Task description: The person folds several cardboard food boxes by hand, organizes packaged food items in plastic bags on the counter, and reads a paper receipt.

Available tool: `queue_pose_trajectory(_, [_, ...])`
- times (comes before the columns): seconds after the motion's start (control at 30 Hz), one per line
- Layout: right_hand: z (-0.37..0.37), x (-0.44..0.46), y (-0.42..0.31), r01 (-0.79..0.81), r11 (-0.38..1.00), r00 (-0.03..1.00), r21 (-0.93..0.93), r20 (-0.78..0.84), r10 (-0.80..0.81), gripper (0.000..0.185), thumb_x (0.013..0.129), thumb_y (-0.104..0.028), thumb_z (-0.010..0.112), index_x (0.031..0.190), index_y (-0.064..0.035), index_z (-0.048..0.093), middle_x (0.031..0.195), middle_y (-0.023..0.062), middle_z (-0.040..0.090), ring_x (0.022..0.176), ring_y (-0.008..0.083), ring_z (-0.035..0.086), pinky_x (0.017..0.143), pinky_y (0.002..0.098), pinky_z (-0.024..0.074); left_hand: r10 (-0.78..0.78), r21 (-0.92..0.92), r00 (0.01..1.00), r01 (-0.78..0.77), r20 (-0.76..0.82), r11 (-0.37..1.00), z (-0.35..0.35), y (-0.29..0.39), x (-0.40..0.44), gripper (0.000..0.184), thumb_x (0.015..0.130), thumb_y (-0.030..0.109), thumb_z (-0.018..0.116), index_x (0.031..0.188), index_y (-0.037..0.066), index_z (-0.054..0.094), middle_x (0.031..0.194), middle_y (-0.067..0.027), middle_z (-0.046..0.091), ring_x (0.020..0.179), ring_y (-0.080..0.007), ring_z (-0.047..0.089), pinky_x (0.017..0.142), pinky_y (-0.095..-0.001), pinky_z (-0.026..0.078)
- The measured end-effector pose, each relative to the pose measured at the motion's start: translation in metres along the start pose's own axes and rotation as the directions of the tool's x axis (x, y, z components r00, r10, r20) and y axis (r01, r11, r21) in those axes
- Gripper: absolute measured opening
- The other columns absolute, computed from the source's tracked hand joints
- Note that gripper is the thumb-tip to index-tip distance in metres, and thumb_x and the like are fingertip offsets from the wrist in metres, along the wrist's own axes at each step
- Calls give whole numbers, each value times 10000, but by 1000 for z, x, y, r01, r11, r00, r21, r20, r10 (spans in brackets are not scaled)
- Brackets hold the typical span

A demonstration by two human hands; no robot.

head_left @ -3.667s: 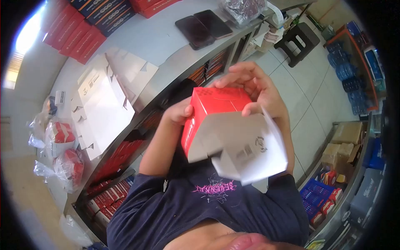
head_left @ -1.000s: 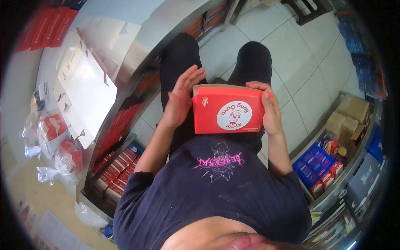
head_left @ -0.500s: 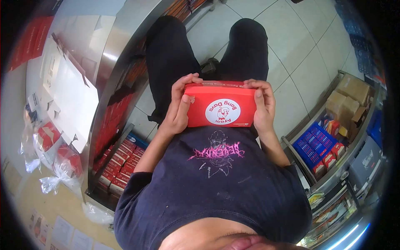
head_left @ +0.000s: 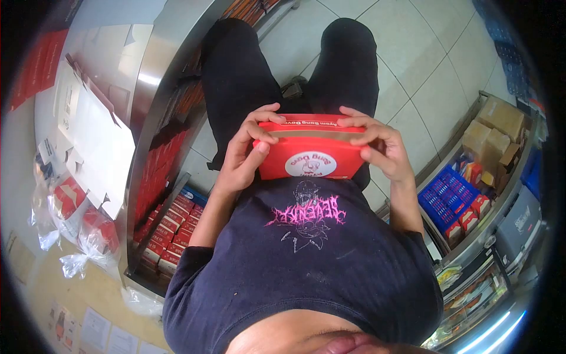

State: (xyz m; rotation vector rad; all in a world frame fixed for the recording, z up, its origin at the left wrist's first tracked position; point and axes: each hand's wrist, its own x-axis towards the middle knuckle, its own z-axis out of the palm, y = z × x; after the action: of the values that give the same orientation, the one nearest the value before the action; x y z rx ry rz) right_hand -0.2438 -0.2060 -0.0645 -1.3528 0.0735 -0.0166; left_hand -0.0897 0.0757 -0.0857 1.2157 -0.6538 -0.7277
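The red box (head_left: 277, 166) is resting in both hands above the lap, just in front of the dark shirt (head_left: 306, 265). Its long axis is running left to right across the body, roughly level, with one short end pointing at each hand. The broad panel with the round white label (head_left: 311, 165) is facing up and back toward the wearer, and the label's lettering is reading upside down in this view. Beyond that panel, a narrower strip with white lettering is lining the far side, and a brownish band is showing between the two.

The left hand (head_left: 240, 152) is grasping the left end: its fingers are curling over the far edge and the near panel's upper corner, while its thumb is lying against that panel. The right hand (head_left: 386, 148) is grasping the right end in much the same way, its fingers spreading a little over the top and its thumb pressing on the labelled panel. Both sets of fingers are bending only partway, closing around the box's thickness.

To the left, a flat white carton (head_left: 97, 135) is lying on the worktop (head_left: 145, 71).
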Motion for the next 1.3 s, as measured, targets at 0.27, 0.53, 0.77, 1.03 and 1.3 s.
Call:
queue_pose_trajectory(0.27, [5, -1, 8, -142, 986, 976, 84, -153, 154, 68, 983, -40, 655, 1045, -15, 668, 1266, 182, 700, 1404, 354, 497, 1148, 484, 395, -29, 183, 995, 47, -95, 982, 5, 0, 7, 91, 988, 48, 575, 1072, 33, 605, 1268, -159, 643, 1344, -344, 518, 1132, -463, 377])
queue_pose_trajectory(0.53, [-2, -5, -2, -105, 991, 994, 85, -34, 108, 136, 889, -29, 756, 993, -46, 671, 1288, 174, 694, 1429, 367, 467, 1159, 496, 379, -46, 199, 998, 36, 45, 979, -4, 17, 15, 126, 926, 122, 621, 1021, 39, 632, 1298, -164, 643, 1374, -380, 493, 1144, -500, 356])
queue_pose_trajectory(0.77, [-3, -4, -3, -80, 994, 997, 73, 2, 80, 110, 896, -21, 748, 974, -46, 675, 1286, 173, 696, 1429, 361, 468, 1162, 490, 376, -61, 184, 994, 45, 86, 982, -6, 22, 15, 102, 964, 96, 591, 1037, 41, 637, 1304, -168, 642, 1384, -376, 484, 1142, -497, 361])
queue_pose_trajectory(1.03, [1, -2, 6, -145, 988, 983, -60, -119, 138, 63, 987, -35, 664, 1015, -21, 608, 1223, 146, 726, 1315, 255, 593, 1038, 389, 509, -50, 268, 999, 54, -22, 962, -2, 10, 16, 100, 997, 52, 577, 1086, 20, 610, 1285, -172, 649, 1322, -334, 552, 1116, -439, 411])
queue_pose_trajectory(1.3, [15, -3, 35, -181, 963, 899, 202, -364, 245, 146, 1007, -126, 672, 1095, -14, 637, 1358, 208, 644, 1216, 225, 646, 1039, 365, 507, -164, -96, 957, 145, -240, 985, -6, -30, 11, 275, 941, 193, 763, 1077, 2, 619, 1238, -205, 681, 1218, -304, 641, 1063, -421, 497])
